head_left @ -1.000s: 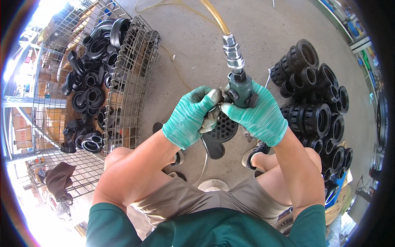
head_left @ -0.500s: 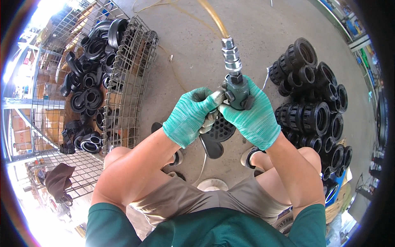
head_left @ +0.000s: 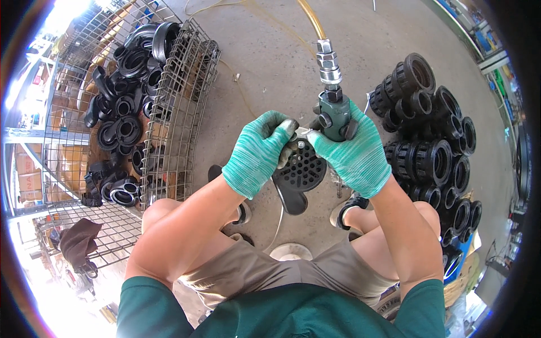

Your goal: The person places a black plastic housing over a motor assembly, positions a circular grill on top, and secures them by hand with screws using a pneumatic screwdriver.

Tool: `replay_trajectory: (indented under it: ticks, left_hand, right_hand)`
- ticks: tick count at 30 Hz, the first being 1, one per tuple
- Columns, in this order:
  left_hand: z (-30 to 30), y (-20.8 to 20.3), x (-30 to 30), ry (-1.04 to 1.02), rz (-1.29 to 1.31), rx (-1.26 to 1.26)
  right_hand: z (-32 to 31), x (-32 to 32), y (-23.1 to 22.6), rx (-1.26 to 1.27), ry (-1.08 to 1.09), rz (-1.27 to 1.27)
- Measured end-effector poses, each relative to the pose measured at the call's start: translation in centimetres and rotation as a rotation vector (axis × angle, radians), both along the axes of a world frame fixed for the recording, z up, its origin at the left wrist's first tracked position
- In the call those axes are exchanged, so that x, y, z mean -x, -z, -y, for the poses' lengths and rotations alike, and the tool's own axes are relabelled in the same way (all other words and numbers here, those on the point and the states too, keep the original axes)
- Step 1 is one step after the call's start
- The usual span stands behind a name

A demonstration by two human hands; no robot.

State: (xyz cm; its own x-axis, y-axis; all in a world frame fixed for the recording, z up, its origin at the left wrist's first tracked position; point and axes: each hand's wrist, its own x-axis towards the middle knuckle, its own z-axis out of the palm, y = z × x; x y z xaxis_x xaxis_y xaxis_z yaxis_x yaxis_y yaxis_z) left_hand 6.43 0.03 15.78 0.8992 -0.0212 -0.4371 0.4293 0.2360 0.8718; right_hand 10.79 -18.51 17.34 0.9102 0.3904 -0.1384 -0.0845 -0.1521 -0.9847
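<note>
Both my hands wear green gloves with grey fingertips. My right hand is closed round a dark green air tool, upright with metal couplings on top. My left hand is closed, thumb and fingers pinched together; what they hold is hidden. Those fingers are at the upper left edge of a round black perforated disc on a black part with a curved lobe below. A small metal piece shows at the disc's top edge, between my hands.
A yellowish hose rises from the tool's couplings. On the left stands a wire mesh cage with black pipe fittings. Ribbed black fittings are stacked on the right. A pale round object lies between my knees.
The tool and my right hand have moved right, apart from my left fingers. My left hand has shifted slightly left, and more of the perforated disc shows.
</note>
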Motion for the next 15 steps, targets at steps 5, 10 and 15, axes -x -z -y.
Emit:
replay_trajectory:
  ticks: [5, 10, 15]
  left_hand:
    - [0.8, 0.0, 0.2, 0.049, 0.147, -0.371]
    - [0.9, 1.1, 0.6, 0.03, 0.414, -0.572]
    - [0.9, 0.2, 1.2, 0.078, 0.438, -0.609]
  right_hand:
    - [0.3, 0.4, 0.9, 0.051, -0.061, 0.081]
    - [-0.1, 0.8, 0.6, 0.185, -0.063, 0.136]
    - [0.0, 1.0, 0.8, 0.171, -0.022, 0.101]
